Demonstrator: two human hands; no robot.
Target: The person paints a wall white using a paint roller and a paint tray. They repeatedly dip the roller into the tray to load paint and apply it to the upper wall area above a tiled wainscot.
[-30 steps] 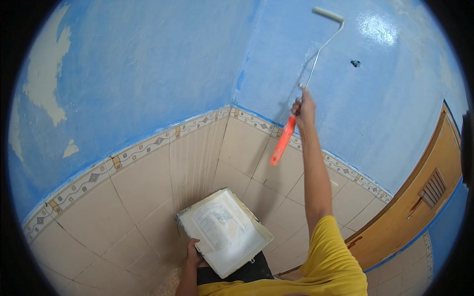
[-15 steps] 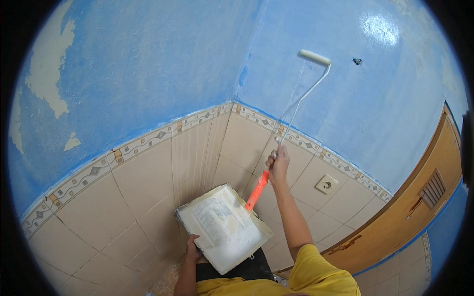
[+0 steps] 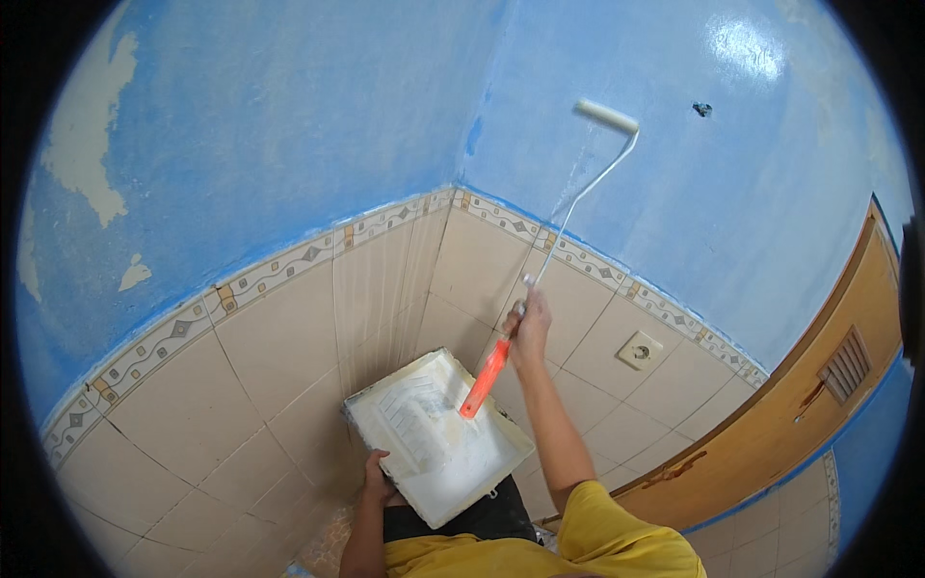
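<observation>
While my right fingers [image 3: 517, 320] clasp the paint roller [image 3: 607, 117] and left fingers [image 3: 379, 456] pinch the paint tray's edge [image 3: 395, 377], I see open blue wall [image 3: 588, 53] above (wall socket [image 3: 640, 351] lower right).

An orange-handled paint roller [image 3: 607, 117] slants upward, its handle [image 3: 486, 380] seemingly above the white-smeared tray [image 3: 397, 380].

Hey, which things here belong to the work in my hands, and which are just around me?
In use:
- roller, in your right hand
- tray, in your left hand
- blue wall behind the roller

Just around:
- wall socket
- wooden door
- beige tiles
</observation>
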